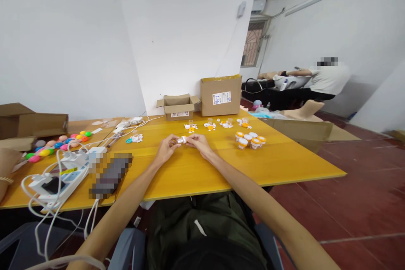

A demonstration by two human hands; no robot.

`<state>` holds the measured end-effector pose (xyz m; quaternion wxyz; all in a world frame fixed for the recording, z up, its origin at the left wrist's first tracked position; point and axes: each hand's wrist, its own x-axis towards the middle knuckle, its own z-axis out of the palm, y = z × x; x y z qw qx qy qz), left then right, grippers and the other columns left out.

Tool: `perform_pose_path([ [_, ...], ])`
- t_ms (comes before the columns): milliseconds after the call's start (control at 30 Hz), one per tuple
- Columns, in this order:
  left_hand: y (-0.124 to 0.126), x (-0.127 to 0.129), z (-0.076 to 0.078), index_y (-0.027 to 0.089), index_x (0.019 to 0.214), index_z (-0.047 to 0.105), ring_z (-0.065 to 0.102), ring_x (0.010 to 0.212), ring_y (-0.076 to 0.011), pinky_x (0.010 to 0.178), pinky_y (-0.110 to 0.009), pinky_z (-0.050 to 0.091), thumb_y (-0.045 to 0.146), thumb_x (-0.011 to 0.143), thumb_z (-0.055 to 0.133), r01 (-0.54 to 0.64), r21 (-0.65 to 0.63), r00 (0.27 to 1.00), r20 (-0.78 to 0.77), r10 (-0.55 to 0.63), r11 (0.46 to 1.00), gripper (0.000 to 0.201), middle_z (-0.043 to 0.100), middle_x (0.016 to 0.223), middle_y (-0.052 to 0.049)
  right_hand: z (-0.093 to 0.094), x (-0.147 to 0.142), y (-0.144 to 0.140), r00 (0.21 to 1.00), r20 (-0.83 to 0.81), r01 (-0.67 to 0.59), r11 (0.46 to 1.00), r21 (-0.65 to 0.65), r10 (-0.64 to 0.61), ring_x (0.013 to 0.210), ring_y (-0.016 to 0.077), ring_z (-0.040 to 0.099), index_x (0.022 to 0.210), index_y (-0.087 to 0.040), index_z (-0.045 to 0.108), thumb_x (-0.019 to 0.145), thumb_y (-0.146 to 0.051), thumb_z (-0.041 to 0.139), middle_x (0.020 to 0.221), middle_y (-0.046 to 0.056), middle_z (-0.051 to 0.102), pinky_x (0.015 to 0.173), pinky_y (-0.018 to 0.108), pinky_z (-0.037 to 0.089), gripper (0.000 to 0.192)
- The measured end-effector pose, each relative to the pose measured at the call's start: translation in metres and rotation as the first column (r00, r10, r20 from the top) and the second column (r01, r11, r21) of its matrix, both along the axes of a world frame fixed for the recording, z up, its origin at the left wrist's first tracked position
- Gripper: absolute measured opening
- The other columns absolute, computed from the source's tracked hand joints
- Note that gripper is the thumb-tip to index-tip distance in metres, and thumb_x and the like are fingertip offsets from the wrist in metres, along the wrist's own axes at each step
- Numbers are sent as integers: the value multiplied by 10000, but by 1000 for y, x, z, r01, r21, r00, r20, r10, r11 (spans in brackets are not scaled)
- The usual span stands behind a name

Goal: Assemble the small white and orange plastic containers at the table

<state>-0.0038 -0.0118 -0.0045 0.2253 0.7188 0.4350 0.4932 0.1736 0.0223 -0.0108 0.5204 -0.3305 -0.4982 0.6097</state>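
Above the near middle of the table, my left hand point(168, 148) is closed on a small clear plastic cup point(180, 140) lying on its side. My right hand point(199, 141) pinches the white piece at the cup's right end; its details are too small to make out. Beyond my hands lie small groups of loose white and orange parts point(191, 128), each beside a clear cup point(230, 121). To the right stands a cluster of several clear cups with white and orange lids point(243, 142).
An open small carton point(179, 107) and a taller closed carton point(220, 96) stand against the wall. On the left are a power strip point(68, 179) with tangled cables, a blurred-out dark device point(110, 176) and colourful balls point(60, 144). A person point(329, 78) sits far right.
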Motion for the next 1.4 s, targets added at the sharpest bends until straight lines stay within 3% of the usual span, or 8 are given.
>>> perform_pose_path([
  [433, -3, 0, 1, 211, 916, 659, 631, 756, -170, 723, -290, 513, 215, 747, 661, -24, 29, 998, -54, 26, 999, 169, 673, 844, -24, -5, 2, 4, 999, 14, -44, 999, 4, 44, 690, 166, 686, 612, -174, 688, 515, -394, 896, 694, 27, 714, 819, 354, 603, 318],
  [833, -2, 7, 0, 208, 913, 578, 619, 708, -128, 634, -232, 491, 176, 710, 662, -2, -75, 1000, 10, 3, 997, 221, 646, 871, 6, -1, 2, -1, 1000, 12, -9, 999, 36, 8, 728, 163, 674, 635, -176, 696, 518, -398, 881, 729, 31, 716, 825, 351, 586, 312],
  [1100, 1, 7, -3, 191, 904, 585, 643, 752, -134, 687, -249, 509, 314, 752, 698, 19, -132, 994, 105, -5, 991, 225, 662, 914, -13, -1, 0, 0, 997, 66, 37, 990, 137, -47, 732, 193, 673, 669, -190, 702, 504, -434, 859, 723, 31, 717, 779, 356, 565, 334],
  [1267, 6, 4, -7, 186, 862, 616, 661, 831, -160, 795, -295, 527, 267, 722, 735, 63, -174, 994, 104, -45, 983, 202, 692, 864, -20, -2, -1, 1, 987, 152, 21, 971, 239, -59, 812, 208, 681, 788, -214, 730, 537, -384, 844, 811, 38, 736, 803, 358, 550, 324],
  [1400, 8, 3, -10, 181, 875, 636, 655, 821, -159, 785, -293, 526, 241, 706, 744, 78, -171, 993, 95, -62, 982, 209, 695, 840, -15, -1, -2, -1, 974, 222, -23, 948, 317, -51, 843, 201, 680, 853, -225, 733, 583, -385, 821, 890, 36, 744, 835, 348, 526, 325],
])
